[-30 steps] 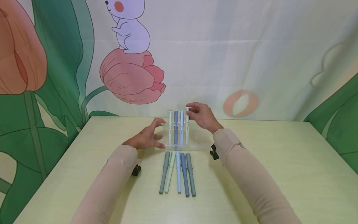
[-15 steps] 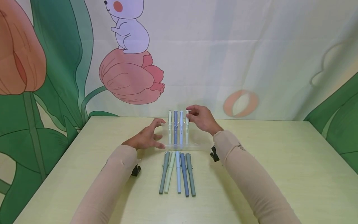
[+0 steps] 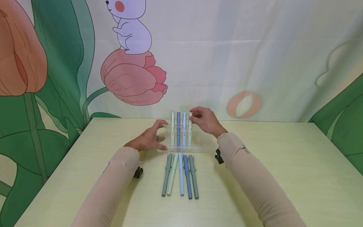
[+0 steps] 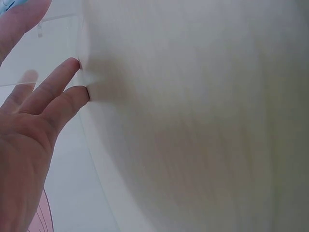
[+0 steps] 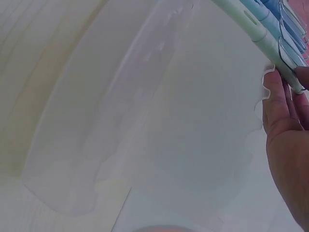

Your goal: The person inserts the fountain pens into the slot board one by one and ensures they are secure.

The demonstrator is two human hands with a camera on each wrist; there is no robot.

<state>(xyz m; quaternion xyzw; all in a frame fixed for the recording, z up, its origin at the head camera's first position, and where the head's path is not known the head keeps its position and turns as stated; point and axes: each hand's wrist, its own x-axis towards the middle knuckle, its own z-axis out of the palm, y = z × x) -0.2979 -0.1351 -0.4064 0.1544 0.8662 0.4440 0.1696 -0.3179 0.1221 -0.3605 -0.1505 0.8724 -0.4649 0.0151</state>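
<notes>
A clear stand holds several upright pens: a pale green one at the left, a dark blue one, a light blue one and a second pale green pen at the right. My right hand pinches the top of that right pen, also seen in the right wrist view as a green pen resting at the notched edge. My left hand is spread at the stand's left end, its fingertips at the clear plastic in the left wrist view.
In front of the stand several pens lie side by side on the table: grey-green, light green, light blue, blue and another grey-green. A printed curtain hangs behind.
My right hand has come down slightly with the right pale green pen, whose top is now about level with the others. My left hand has stayed in place.
</notes>
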